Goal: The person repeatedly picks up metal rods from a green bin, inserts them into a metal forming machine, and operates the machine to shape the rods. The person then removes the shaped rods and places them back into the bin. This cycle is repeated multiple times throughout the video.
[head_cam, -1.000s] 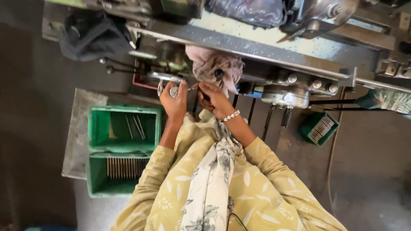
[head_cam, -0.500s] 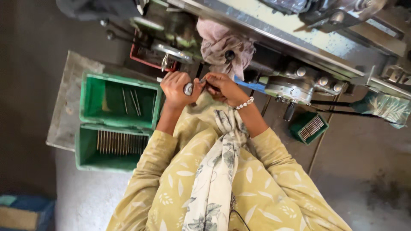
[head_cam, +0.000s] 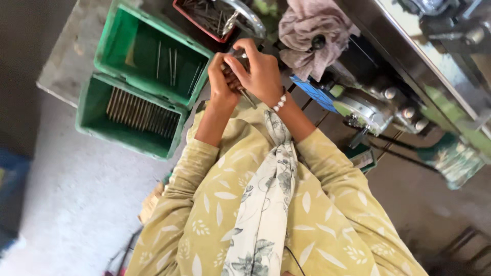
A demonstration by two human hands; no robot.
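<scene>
Both hands met at roughly 12 o'clock in the head view, pressed together over one small job. Right hand lay on top, fingers curled around a thin metal rod; only its lower tip showed, poking out toward 5 o'clock. Left hand sat just beside at 9 o'clock, touching the right, its grip closed on the same piece as far as I could tell. What else they held was hidden. Rod's long axis ran about 11-to-5.

Outward: red tray of loose rods just past the hands at 11 o'clock. Two green crates at 9–10 o'clock on a grey slab, the upper crate nearly bare with a few rods, the lower crate holding a neat row. Rag at 1 o'clock, machine at 3 o'clock, near the right wrist. Open room only back toward the body.
</scene>
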